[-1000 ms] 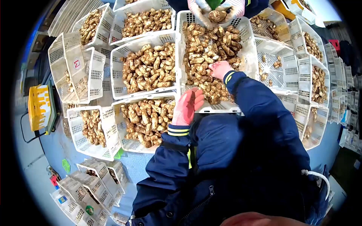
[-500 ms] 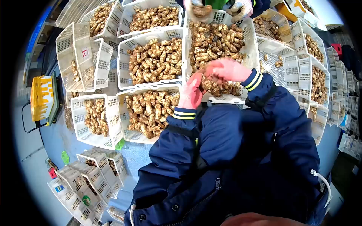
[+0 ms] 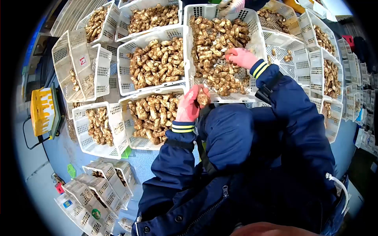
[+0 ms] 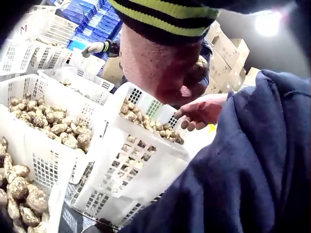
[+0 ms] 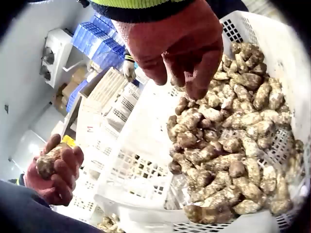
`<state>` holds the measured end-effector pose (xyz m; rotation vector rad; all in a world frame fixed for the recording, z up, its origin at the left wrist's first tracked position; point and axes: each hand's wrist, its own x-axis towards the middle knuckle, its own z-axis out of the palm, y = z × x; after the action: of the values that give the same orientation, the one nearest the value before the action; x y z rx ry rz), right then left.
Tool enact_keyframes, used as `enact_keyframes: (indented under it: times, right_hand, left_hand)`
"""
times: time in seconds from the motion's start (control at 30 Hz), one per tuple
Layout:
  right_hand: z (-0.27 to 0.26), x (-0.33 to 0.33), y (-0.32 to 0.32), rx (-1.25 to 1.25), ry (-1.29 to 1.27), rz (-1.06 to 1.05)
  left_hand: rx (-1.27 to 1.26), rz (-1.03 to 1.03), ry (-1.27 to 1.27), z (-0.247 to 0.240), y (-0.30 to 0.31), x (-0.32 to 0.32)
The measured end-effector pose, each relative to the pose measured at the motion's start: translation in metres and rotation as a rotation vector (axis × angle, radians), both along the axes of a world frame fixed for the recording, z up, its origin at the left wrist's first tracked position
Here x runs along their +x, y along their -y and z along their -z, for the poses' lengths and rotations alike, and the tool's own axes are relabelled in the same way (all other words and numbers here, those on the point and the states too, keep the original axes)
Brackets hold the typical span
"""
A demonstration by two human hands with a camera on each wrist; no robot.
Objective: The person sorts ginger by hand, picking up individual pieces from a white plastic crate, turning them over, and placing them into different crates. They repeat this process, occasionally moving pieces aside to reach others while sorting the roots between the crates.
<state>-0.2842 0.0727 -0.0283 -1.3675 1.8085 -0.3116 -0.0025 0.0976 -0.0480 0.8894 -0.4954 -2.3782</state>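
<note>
My left hand point(image 3: 188, 105), in a pink glove, grips a brown-and-white mushroom point(image 3: 203, 97) by the near left corner of the middle crate point(image 3: 258, 39). In the right wrist view its gloved fingers curl round that mushroom point(image 5: 48, 162). My right hand point(image 3: 241, 58), gloved alike, hovers over the heap of mushrooms point(image 3: 208, 59) in the middle crate. Its fingers point(image 5: 204, 73) hang bent downward above the heap in the right wrist view, and nothing shows in their grasp. The left wrist view also shows the right hand point(image 4: 206, 110) with loosely bent fingers above the crate's rim.
Crates of mushrooms stand on the left, a fuller one point(image 3: 122, 74) and a nearer one point(image 3: 126, 133). To the right, a crate point(image 3: 295, 70) holds a few pieces. Another person's gloved hand point(image 3: 231, 6) is at the far rim. A yellow-and-white box point(image 3: 41, 112) sits far left.
The right hand lifted from the heap, met the left hand over the crate's near end, then moved back out over the heap. The left hand, empty at first, now holds a mushroom.
</note>
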Motion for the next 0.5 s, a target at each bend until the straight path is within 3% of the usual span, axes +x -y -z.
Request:
enact_keyframes:
  times: [0.1, 0.17, 0.23, 0.27, 0.3, 0.33, 0.43, 0.5]
  right_hand:
    - [0.025, 0.005, 0.004, 0.169, -0.429, -0.297]
    - [0.046, 0.008, 0.009, 0.159, -0.459, -0.418]
    - [0.05, 0.019, 0.014, 0.158, -0.481, -0.526]
    - [0.054, 0.023, 0.016, 0.132, -0.501, -0.549]
    - [0.061, 0.025, 0.018, 0.13, -0.551, -0.554]
    - [0.068, 0.027, 0.019, 0.124, -0.6, -0.56]
    - [0.101, 0.025, 0.01, 0.088, -0.728, -0.547]
    - [0.113, 0.024, 0.008, 0.037, -0.744, -0.531]
  left_hand:
    - [0.206, 0.105, -0.067, 0.004, 0.003, 0.005]
    - [0.245, 0.055, -0.357, 0.0, 0.053, 0.008]
    - [-0.091, -0.279, -0.182, -0.045, 0.111, 0.014]
    - [0.002, -0.334, -0.33, -0.063, 0.137, 0.018]
    - [-0.029, -0.527, -0.202, -0.092, 0.135, 0.007]
    - [-0.108, -0.542, -0.207, -0.078, 0.137, 0.01]
    - [-0.024, -0.213, -0.227, -0.039, 0.104, 0.008]
    - [0.053, -0.21, -0.193, -0.022, 0.079, 0.005]
